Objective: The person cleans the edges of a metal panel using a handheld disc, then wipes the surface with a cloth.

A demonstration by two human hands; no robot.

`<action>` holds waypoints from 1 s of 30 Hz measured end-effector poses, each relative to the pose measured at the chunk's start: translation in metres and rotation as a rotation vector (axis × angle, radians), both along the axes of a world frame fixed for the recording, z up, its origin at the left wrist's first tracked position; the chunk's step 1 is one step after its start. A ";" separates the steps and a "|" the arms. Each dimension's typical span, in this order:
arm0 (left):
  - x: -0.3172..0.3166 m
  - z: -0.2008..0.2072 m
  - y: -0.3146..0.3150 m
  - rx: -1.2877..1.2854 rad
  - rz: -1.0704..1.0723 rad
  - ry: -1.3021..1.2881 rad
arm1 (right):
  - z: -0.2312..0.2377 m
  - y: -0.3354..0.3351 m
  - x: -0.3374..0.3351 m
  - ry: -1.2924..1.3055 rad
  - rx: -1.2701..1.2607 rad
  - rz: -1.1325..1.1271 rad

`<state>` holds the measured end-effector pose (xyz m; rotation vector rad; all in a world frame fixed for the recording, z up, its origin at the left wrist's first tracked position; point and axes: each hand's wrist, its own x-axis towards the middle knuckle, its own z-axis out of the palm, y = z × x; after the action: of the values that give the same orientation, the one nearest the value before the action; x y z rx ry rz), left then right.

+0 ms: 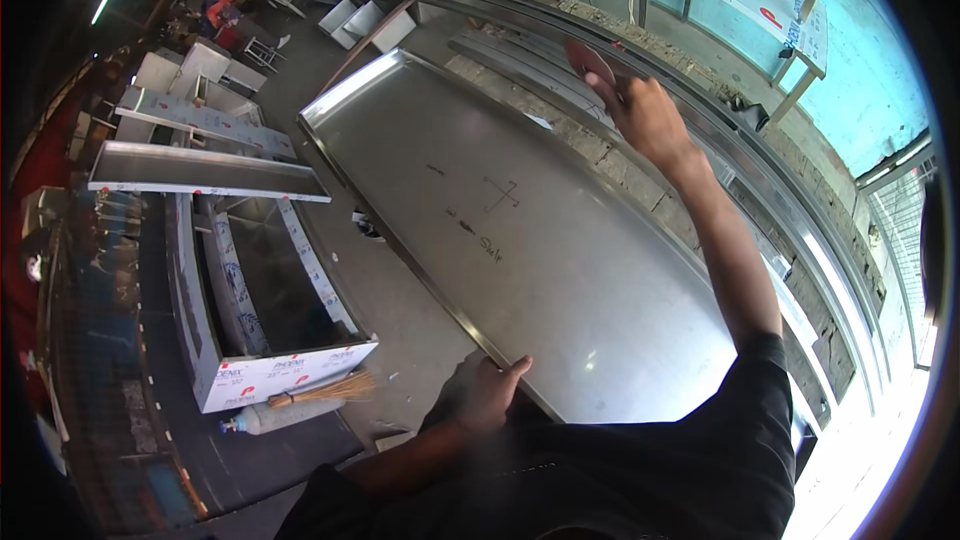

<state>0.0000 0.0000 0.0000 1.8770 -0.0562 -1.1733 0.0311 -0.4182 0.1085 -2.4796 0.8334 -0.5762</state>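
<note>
A long, shallow stainless steel tray-like panel [560,270] with raised edges lies slanted before me, with dark handwritten marks on its surface. My left hand [490,395] is closed round its near left edge, thumb on top of the rim. Stretched out beyond the panel's far right edge, my right hand [650,120] pinches a thin reddish-brown piece [588,60] that looks like a sanding disc. That piece is held up, apart from the panel. The underside of the panel is hidden.
Left stands a film-covered metal box frame [290,365], with a straw broom [320,390] and a grey cylinder [290,415] beside it. A narrow metal tray [210,175] rests across its far end. Long metal lengths [800,230] run along the right. Someone in red [225,15] is far off.
</note>
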 end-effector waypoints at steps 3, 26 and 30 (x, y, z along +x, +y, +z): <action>-0.021 -0.014 0.004 0.160 0.130 0.000 | -0.008 0.049 -0.056 0.087 0.019 0.232; -0.003 -0.077 0.018 0.065 0.208 0.417 | -0.110 0.359 -0.259 0.408 0.748 -0.081; 0.020 -0.073 0.036 0.062 -0.015 0.427 | -0.115 0.356 -0.256 0.469 0.770 -0.033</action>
<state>0.0202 0.0362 -0.0733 1.6429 0.2051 -1.5768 -0.2253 -0.0619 -0.0061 -1.8830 1.0209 0.3054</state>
